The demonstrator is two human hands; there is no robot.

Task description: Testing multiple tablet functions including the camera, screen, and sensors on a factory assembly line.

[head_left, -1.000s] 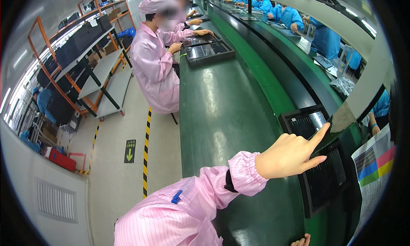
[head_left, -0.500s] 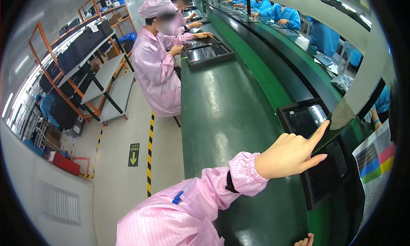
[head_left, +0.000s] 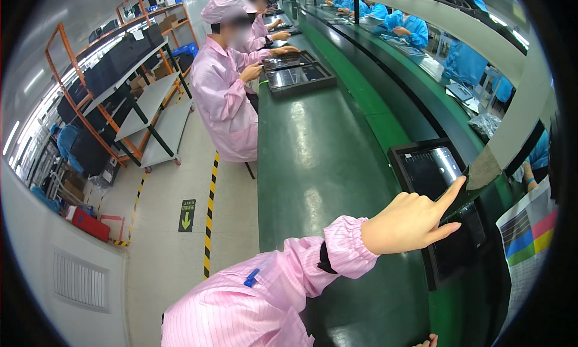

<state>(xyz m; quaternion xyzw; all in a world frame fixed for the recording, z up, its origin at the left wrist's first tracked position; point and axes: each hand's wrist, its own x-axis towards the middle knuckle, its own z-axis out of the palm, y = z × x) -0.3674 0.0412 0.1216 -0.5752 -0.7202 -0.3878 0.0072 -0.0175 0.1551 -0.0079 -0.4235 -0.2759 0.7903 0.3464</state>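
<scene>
The far screen (head_left: 426, 171), left of the post (head_left: 512, 130), and the near screen (head_left: 453, 255), on our side of the post, slide a bit away from us. Our left hand (head_left: 402, 223) stays put, pointing, thumb wide, holding nothing we see, so more far screen peeks out. Our right hand (head_left: 430, 341) barely shows; we can't tell its grip.

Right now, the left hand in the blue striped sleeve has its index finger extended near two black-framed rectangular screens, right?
No: the head view shows a pink striped sleeve, not blue. The left hand extends its index finger near two black-framed rectangular screens.
</scene>
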